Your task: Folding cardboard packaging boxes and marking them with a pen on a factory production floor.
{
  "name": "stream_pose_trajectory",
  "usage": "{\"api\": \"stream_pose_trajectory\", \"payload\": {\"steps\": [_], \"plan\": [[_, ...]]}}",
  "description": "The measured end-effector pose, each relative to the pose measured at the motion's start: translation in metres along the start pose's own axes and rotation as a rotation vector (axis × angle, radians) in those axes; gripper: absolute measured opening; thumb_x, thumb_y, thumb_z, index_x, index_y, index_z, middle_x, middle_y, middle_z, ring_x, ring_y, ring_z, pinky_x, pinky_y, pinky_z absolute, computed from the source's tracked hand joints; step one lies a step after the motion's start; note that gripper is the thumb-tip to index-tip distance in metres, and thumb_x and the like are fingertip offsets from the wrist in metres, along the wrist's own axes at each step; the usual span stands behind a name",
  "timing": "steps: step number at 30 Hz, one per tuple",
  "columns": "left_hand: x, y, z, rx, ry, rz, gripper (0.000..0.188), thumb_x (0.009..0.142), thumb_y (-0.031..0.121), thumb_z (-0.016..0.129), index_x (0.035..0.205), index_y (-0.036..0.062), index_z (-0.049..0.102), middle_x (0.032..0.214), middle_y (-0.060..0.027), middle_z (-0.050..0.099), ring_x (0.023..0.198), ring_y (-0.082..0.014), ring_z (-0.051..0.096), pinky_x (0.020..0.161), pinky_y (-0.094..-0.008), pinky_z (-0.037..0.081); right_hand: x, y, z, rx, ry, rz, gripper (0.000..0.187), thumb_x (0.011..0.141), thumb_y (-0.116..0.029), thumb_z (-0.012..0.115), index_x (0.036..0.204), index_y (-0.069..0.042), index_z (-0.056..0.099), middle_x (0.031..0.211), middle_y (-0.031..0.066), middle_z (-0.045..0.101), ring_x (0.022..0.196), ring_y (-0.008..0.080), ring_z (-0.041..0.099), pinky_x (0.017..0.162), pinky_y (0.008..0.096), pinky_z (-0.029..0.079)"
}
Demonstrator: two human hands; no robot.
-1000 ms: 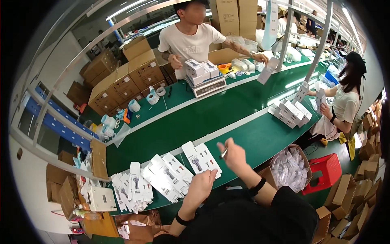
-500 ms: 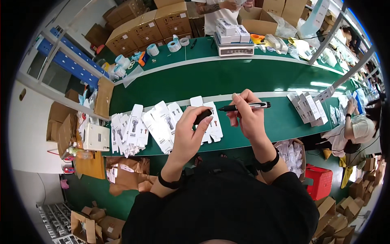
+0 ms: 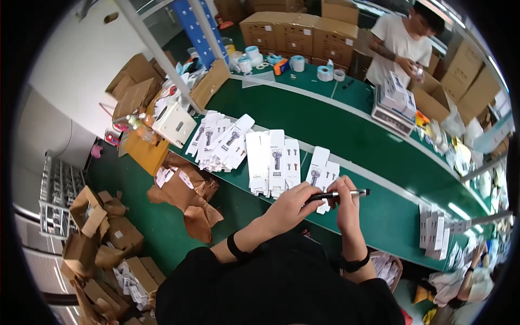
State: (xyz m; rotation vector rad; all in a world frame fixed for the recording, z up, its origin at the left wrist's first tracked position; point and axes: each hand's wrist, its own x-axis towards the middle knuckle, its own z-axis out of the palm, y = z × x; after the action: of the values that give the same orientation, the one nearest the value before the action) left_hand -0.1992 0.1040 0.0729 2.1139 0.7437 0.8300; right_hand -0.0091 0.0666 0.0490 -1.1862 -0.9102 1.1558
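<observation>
In front of me, both hands meet on a black pen with a pale grip end, held nearly level. My left hand is closed on its black cap end, much of which the fingers hide. My right hand pinches the barrel from the other side. Cap and barrel are in line, but whether the cap is fully on cannot be made out. Just beyond my hands lies a small group of flat white printed cartons. To its left are a middle pile of cartons and a further pile.
White boxes stand at the green table's right end. Across the conveyor, a person stands behind a scale stacked with boxes. Tape rolls sit on the far side. Brown paper and cartons lie on the floor.
My hands have come together, bringing the pen and its cap, held apart before, into line. The view has turned to the left, so the table appears slanted.
</observation>
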Motion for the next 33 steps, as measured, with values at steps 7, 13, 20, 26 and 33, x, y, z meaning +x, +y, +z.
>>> {"api": "stream_pose_trajectory", "payload": {"steps": [7, 13, 20, 26, 33], "plan": [[-0.013, -0.053, -0.022, -0.208, 0.089, 0.014, 0.027, 0.098, 0.013, 0.068, 0.12, 0.0012, 0.06, 0.109, -0.0165, 0.063, 0.093, -0.0344, 0.067, 0.079, -0.0387, 0.053, 0.027, 0.048, 0.072, 0.082, -0.056, 0.025, 0.022, 0.102, -0.02, 0.038, 0.106, -0.005, 0.052, 0.108, 0.0128, 0.063, 0.103, 0.0187, 0.058, 0.095, 0.035, 0.045], [-0.021, -0.118, -0.086, -0.305, 0.029, -0.047, 0.026, 0.099, 0.013, 0.065, 0.122, 0.0016, 0.06, 0.111, -0.0176, 0.063, 0.097, -0.0372, 0.067, 0.082, -0.042, 0.053, 0.068, 0.059, 0.164, 0.258, -0.175, 0.065, 0.028, 0.103, -0.024, 0.037, 0.117, -0.003, 0.048, 0.119, 0.0177, 0.063, 0.114, 0.0257, 0.059, 0.104, 0.037, 0.044], [-0.022, -0.209, -0.203, -0.201, -0.011, -0.176, 0.028, 0.1, 0.018, 0.064, 0.121, 0.0, 0.06, 0.107, -0.019, 0.066, 0.095, -0.0376, 0.066, 0.084, -0.0423, 0.052, 0.129, 0.093, 0.252, -0.047, -0.108, 0.195, 0.047, 0.104, -0.028, 0.043, 0.141, 0.001, 0.043, 0.127, 0.0234, 0.064, 0.122, 0.0282, 0.057, 0.109, 0.0391, 0.041], [-0.066, -0.405, -0.34, 0.163, 0.437, -0.604, 0.035, 0.104, 0.026, 0.055, 0.124, -0.0026, 0.06, 0.115, -0.0256, 0.068, 0.106, -0.042, 0.066, 0.091, -0.0429, 0.052, 0.129, -0.039, 0.297, -0.52, -0.349, -0.35, 0.047, 0.093, -0.028, 0.071, 0.128, 0.003, 0.063, 0.12, 0.023, 0.068, 0.11, 0.0329, 0.066, 0.099, 0.0433, 0.05], [-0.128, -0.57, -0.409, 0.448, 0.342, -0.868, 0.036, 0.103, 0.023, 0.054, 0.124, -0.0048, 0.062, 0.121, -0.0307, 0.066, 0.112, -0.0481, 0.062, 0.098, -0.0479, 0.05, 0.099, -0.108, 0.368, -0.122, -0.571, -0.739, 0.027, 0.091, -0.023, 0.076, 0.112, -0.009, 0.067, 0.104, 0.0143, 0.076, 0.088, 0.0303, 0.074, 0.083, 0.049, 0.057]]}}
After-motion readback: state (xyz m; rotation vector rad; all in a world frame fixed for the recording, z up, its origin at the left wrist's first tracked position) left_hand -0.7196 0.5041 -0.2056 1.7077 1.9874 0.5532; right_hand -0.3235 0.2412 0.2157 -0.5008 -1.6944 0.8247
